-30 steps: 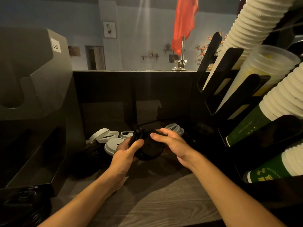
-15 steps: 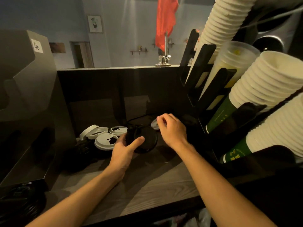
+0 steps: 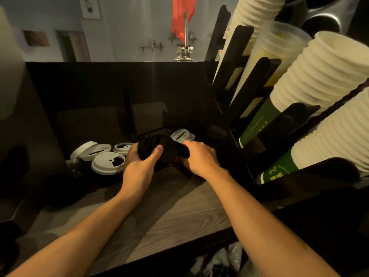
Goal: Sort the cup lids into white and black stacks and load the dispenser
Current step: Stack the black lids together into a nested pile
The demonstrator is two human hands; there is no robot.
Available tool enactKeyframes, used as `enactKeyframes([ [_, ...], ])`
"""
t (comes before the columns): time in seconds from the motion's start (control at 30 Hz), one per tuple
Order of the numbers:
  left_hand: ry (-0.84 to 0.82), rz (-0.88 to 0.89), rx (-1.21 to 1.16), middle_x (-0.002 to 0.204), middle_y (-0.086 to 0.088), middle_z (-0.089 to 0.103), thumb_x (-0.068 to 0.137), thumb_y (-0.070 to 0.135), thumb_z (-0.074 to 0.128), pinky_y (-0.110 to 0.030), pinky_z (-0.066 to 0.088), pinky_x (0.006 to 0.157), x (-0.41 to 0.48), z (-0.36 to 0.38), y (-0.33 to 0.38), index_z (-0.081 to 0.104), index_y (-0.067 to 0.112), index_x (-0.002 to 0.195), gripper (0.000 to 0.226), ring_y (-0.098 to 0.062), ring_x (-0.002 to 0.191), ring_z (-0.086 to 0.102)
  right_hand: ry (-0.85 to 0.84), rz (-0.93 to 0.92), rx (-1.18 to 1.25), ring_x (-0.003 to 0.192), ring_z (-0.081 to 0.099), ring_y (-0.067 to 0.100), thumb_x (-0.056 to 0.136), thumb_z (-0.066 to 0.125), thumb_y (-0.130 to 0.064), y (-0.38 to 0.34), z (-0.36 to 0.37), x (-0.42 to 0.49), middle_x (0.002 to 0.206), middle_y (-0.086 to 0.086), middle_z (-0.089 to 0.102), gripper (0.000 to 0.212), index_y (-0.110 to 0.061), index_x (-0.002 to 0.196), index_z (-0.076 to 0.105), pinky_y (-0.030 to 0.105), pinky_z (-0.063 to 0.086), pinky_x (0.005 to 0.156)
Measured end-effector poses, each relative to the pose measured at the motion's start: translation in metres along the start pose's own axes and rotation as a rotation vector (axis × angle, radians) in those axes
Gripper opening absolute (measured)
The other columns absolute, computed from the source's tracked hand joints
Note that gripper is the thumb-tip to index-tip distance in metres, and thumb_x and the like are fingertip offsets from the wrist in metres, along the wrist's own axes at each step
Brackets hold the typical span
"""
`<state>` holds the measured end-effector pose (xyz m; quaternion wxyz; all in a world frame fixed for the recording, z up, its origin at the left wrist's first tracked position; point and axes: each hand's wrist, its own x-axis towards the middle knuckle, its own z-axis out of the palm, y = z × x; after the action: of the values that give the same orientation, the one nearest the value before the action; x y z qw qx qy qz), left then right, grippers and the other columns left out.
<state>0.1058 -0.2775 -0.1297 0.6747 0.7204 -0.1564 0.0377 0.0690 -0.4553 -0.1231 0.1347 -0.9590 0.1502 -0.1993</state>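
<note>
A stack of black lids (image 3: 159, 149) is held just above the wooden surface (image 3: 169, 212), close to its dark back wall. The left hand (image 3: 140, 162) is curled around the stack from the near left side, with the thumb (image 3: 154, 154) pressed across its front. The right hand (image 3: 200, 156) is closed on another black lid (image 3: 182, 151), which is held against the right edge of the stack; how many lids the stack holds cannot be told in the dim light.

Several white lids (image 3: 107, 162) are scattered on the surface to the left of the hands, some flat and some tipped on edge against one another. One more white lid (image 3: 180, 135) is seen just behind the hands, partly hidden by the black stack.

To the right, a black rack (image 3: 257, 80) is filled with slanted stacks of paper cups (image 3: 319, 72), white with green bases, and one stack of clear cups (image 3: 277, 45). A dark box-shaped holder (image 3: 30, 120) is placed at the left edge of the surface.
</note>
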Motion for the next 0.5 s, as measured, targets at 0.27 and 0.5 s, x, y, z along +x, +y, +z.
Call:
enactKeyframes([
  [0.27, 0.008, -0.024, -0.083, 0.106, 0.006, 0.072, 0.091, 0.031, 0.076, -0.048, 0.056, 0.100, 0.007, -0.005, 0.002, 0.062, 0.030, 0.113, 0.026, -0.015, 0.103, 0.069, 0.070, 0.088, 0.568, 0.100, 0.064, 0.018, 0.096, 0.063, -0.033, -0.003, -0.004, -0.001, 0.106, -0.003, 0.069, 0.019, -0.024, 0.113, 0.066, 0.037, 0.056, 0.084],
  [0.5, 0.020, -0.035, -0.087, 0.101, 0.006, 0.071, 0.093, 0.030, 0.073, -0.025, 0.054, 0.074, 0.013, -0.013, 0.003, 0.063, 0.023, 0.119, 0.028, -0.014, 0.097, 0.069, 0.129, 0.254, 1.095, 0.114, 0.060, 0.016, 0.090, 0.074, -0.016, -0.004, -0.007, 0.000, 0.124, 0.000, 0.063, 0.041, -0.021, 0.128, 0.059, 0.018, 0.050, 0.078],
])
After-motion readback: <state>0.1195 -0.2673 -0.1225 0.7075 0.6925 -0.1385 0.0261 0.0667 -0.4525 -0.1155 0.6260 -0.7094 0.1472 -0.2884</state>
